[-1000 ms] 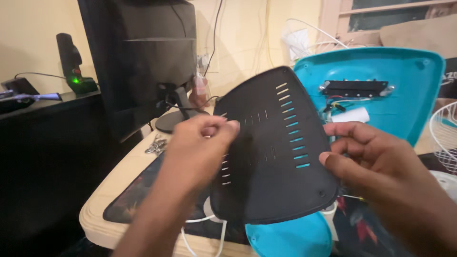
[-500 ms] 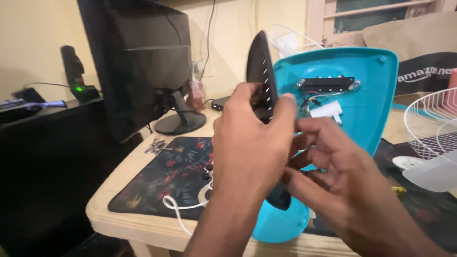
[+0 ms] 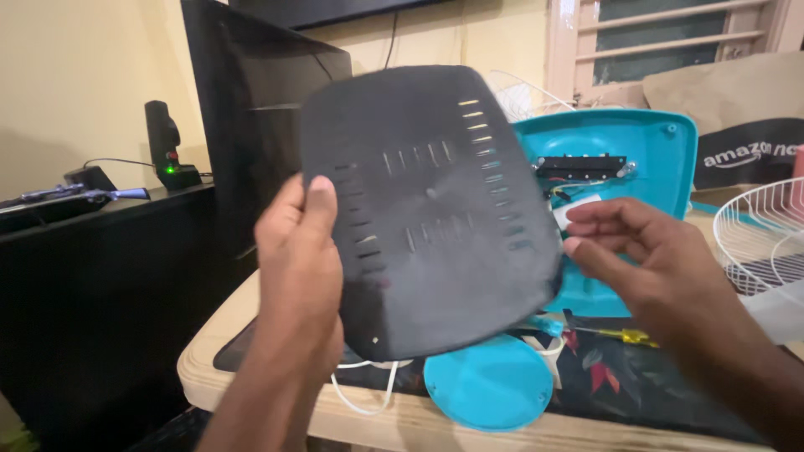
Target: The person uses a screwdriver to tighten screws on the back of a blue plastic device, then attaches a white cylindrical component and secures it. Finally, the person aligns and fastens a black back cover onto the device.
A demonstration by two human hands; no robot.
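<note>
My left hand (image 3: 303,259) grips the left edge of a black slotted plastic cover (image 3: 435,209) and holds it up flat toward the camera. My right hand (image 3: 641,251) hovers just off the cover's right edge, fingers loosely curled, apart from it. Behind the cover stands a turquoise plastic housing (image 3: 645,159) with a black terminal strip and wires inside. A round turquoise base (image 3: 490,381) lies on the table below the cover.
A dark monitor (image 3: 251,109) stands at the back left of the wooden table (image 3: 276,393). A white wire fan guard (image 3: 762,234) sits at the right. A yellow-handled screwdriver (image 3: 615,335) lies on the floral mat. A black cabinet (image 3: 92,285) stands to the left.
The black cover has turned from edge-on to flat facing the camera. My right hand has come off it and now hangs beside its right edge.
</note>
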